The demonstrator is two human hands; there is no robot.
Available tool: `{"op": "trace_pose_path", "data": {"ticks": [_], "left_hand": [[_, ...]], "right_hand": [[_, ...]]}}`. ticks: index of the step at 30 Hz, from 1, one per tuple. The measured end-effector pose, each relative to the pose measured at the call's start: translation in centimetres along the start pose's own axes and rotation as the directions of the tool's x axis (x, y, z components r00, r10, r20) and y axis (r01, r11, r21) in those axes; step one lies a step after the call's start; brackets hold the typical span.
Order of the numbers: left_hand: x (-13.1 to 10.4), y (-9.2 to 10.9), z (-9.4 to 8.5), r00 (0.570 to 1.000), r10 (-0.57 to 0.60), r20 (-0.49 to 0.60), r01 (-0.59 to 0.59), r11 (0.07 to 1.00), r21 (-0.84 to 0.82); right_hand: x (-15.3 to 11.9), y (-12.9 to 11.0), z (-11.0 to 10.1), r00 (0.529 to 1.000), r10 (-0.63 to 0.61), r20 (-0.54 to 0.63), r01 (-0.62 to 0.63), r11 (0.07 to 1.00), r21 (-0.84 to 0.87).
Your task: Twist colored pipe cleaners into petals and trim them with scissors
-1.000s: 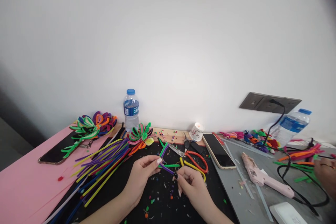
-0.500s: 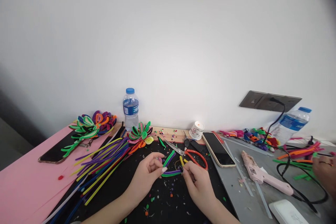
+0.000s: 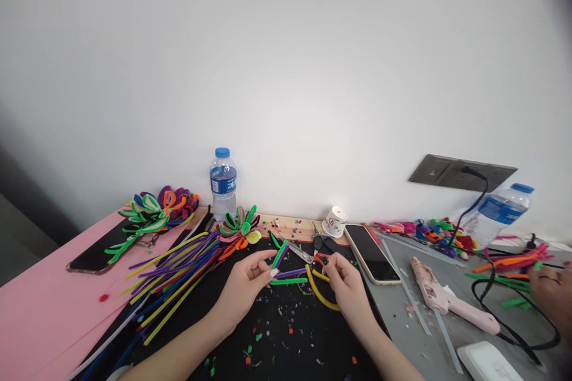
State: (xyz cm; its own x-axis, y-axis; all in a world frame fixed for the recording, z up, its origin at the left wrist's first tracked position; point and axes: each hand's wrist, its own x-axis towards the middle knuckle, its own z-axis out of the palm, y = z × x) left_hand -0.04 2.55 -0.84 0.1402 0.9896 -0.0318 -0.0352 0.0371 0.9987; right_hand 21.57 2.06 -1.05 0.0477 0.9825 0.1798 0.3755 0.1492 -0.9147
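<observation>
My left hand (image 3: pixel 252 277) is closed, pinching bent green and purple pipe cleaners (image 3: pixel 290 274) between thumb and fingers. Their free ends point right, spread slightly apart. Thumb and fingers of my right hand (image 3: pixel 344 280) are pressed together on a curved yellow pipe cleaner (image 3: pixel 322 297), partly hidden by the hand. Just behind lie scissors (image 3: pixel 300 252) with red handles, mostly covered by my right hand. Both hands are above a black mat (image 3: pixel 277 345) strewn with small coloured scraps.
Loose pipe cleaners (image 3: pixel 174 286) lie left, near a pipe-cleaner flower (image 3: pixel 243 226) and a water bottle (image 3: pixel 223 184). A paper cup (image 3: pixel 335 221) and phone (image 3: pixel 373 255) stand behind right. Further right are a glue gun (image 3: pixel 451 303), its cord and another person's hand (image 3: pixel 552 292).
My right hand has moved slightly up and right, away from the green and purple ends. More of the yellow pipe cleaner now shows, curving below the fingers.
</observation>
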Motion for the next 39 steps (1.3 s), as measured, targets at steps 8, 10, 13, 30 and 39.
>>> {"op": "trace_pose_path", "data": {"ticks": [8,10,13,30,39], "left_hand": [[-0.6,-0.5,0.7,0.997,-0.068,-0.027,0.064,0.99,-0.128],[-0.8,-0.7,0.9,0.997,-0.078,0.028,0.081,0.989,-0.124],[-1.1,-0.8,1.3,0.989,-0.105,0.102,0.115,0.988,-0.1],[-0.9,-1.1,1.0,0.99,-0.084,0.109,0.091,0.994,-0.054],[-1.1,-1.1,1.1,0.972,-0.117,0.202,0.129,0.991,-0.047]], "right_hand": [[-1.6,-1.7,2.3,0.901,0.179,0.394,-0.331,0.871,0.363],[-2.0,-2.0,2.8,0.892,0.197,0.406,-0.37,0.835,0.407],[-2.3,-1.8,3.1,0.895,0.224,0.385,-0.394,0.802,0.449],[-2.1,-1.1,3.0,0.889,0.227,0.398,-0.423,0.742,0.521],[-1.9,-1.5,2.8,0.893,0.217,0.394,-0.408,0.759,0.507]]}}
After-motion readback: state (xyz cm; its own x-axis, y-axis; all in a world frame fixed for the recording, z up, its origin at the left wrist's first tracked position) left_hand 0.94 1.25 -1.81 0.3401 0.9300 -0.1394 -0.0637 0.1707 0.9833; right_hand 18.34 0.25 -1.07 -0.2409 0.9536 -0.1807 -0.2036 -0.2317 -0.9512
